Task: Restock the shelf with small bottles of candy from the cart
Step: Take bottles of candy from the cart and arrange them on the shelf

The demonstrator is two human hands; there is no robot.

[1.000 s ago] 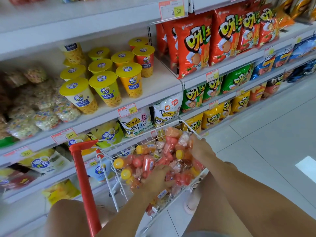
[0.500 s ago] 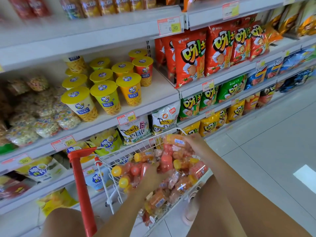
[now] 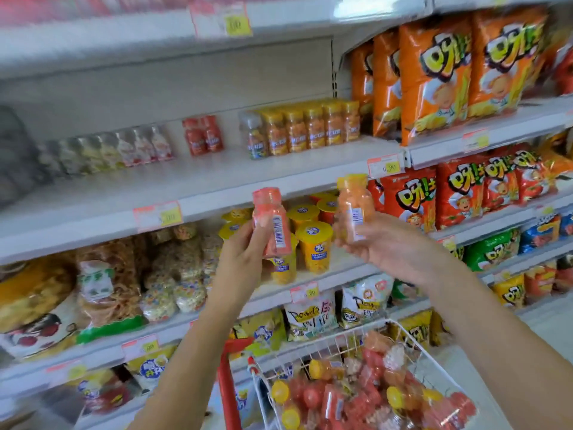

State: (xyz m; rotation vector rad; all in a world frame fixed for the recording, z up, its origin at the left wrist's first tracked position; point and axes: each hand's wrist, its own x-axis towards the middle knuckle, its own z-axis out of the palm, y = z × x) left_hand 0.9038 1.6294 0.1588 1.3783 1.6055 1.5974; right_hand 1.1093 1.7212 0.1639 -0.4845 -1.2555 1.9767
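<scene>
Left hand (image 3: 245, 256) gripping pink candy bottle (image 3: 273, 221) upright. Right hand (image 3: 387, 246) gripping orange candy bottle (image 3: 353, 206). Both bottles hovering before front edge of shelf (image 3: 217, 178). Wire cart (image 3: 403, 333) sitting below hands, carrying heap of candy bottles (image 3: 356, 395).

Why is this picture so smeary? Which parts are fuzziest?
Head view: motion blur softens everything, worst along the top shelf and left edge, where price tags can't be read; the pink bottle in the left hand and orange bottle in the right hand look clearer, barcodes visible.
</scene>
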